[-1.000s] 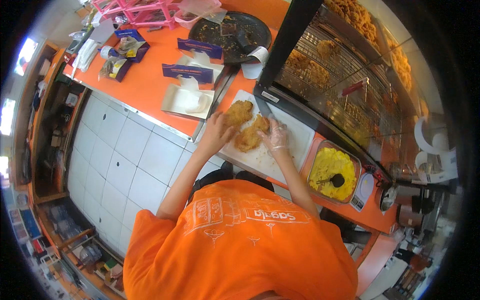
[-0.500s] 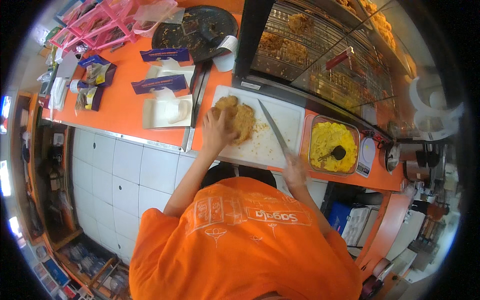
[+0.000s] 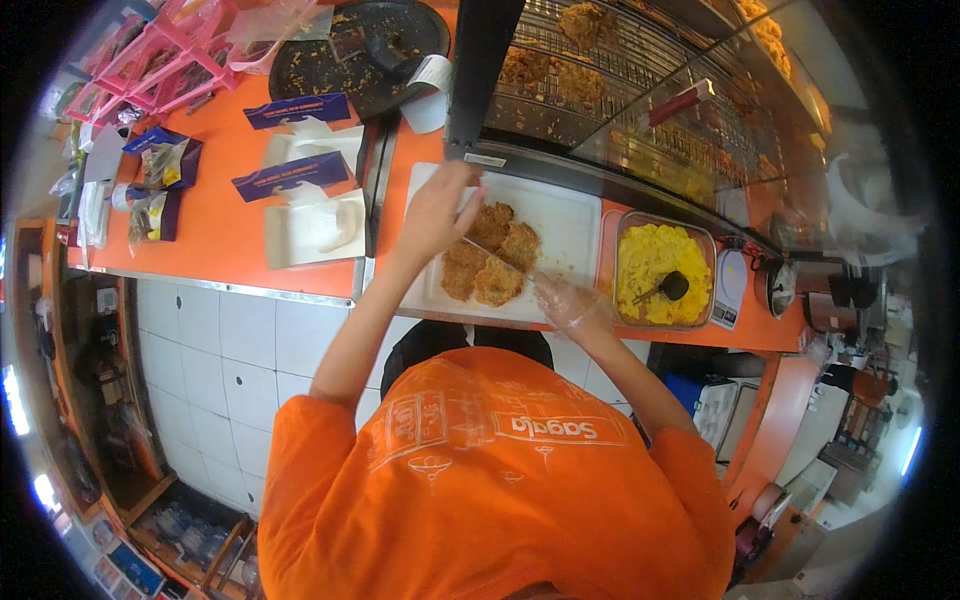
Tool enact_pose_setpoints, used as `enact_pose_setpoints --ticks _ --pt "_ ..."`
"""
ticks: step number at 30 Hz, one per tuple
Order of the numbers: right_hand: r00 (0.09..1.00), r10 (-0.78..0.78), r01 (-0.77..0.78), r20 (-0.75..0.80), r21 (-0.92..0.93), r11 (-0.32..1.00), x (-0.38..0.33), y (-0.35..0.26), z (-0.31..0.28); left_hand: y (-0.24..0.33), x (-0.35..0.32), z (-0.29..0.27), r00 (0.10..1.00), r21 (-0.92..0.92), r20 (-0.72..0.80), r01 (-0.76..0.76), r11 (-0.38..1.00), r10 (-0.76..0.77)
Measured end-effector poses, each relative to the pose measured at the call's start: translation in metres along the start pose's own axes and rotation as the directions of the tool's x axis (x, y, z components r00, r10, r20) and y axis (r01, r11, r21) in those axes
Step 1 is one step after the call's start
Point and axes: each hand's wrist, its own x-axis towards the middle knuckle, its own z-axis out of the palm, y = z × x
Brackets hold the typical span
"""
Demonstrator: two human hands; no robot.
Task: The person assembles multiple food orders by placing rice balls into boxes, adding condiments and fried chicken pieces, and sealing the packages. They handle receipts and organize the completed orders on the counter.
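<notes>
Several browned, fried breaded pieces (image 3: pixel 498 283) lie together on a white cutting board (image 3: pixel 570 215), crumbs around them. My right hand (image 3: pixel 572 303), in a clear glove, is shut on the knife's handle, which it mostly hides. Between the upper and lower pieces the knife's blade (image 3: pixel 492 255) runs slantwise, its tip toward the upper left. Over the board's left side is my left hand (image 3: pixel 438 212), apart from the food, with thumb and fingers spread and nothing visible in them.
Right of the board stands a tray (image 3: pixel 622 318) of yellow food with a dark scoop (image 3: pixel 672 287), then a white scale (image 3: pixel 731 290). Open cardboard boxes (image 3: pixel 285 240) are on the orange counter to the left. A glass display case (image 3: pixel 640 120) rises behind the board.
My left hand has lifted off the breaded food and moved up. The knife has swung left from the bare board and now lies across the food, where several separate pieces show.
</notes>
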Motion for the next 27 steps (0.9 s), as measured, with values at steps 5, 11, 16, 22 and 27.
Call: enact_pose_setpoints --ticks 5,11,16,22,27 --pt "0.996 -0.065 0.071 0.054 -0.109 0.992 0.017 -0.001 -0.007 -0.041 0.016 0.037 0.949 -0.108 0.299 -0.072 0.991 0.102" --pt "0.969 0.030 -0.018 0.245 -0.052 0.998 0.031 0.004 0.015 -0.065 0.008 0.050 0.944 -0.083 0.325 -0.027 0.996 0.052" --pt "0.997 -0.030 0.030 0.077 -0.005 1.000 0.047 0.000 0.028 -0.067 0.022 0.036 0.913 0.050 0.405 -0.076 0.996 0.050" --pt "0.985 -0.161 0.159 -0.061 -0.041 0.986 0.035 -0.003 -0.002 -0.044 0.017 0.015 0.941 0.008 0.310 -0.146 0.989 0.137" --pt "0.994 -0.035 0.048 0.099 -0.128 0.991 0.000 -0.024 -0.018 -0.029 -0.012 0.028 0.913 0.017 0.392 -0.130 0.991 0.113"
